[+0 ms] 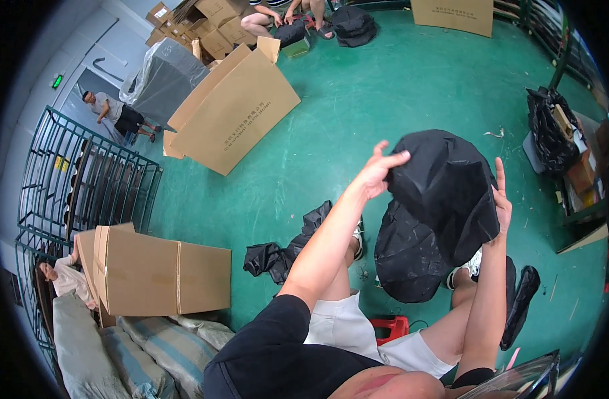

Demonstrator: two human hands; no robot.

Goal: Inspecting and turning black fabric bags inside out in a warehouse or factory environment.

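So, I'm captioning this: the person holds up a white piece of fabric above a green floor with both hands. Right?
The colour is wrong: the head view shows black fabric, held above the green floor by the left hand and right hand.

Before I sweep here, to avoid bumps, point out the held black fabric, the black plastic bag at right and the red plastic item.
Black fabric (444,173), head view: centre of its surface.
Black plastic bag (548,136), head view: creased side.
Red plastic item (401,326), head view: right edge.
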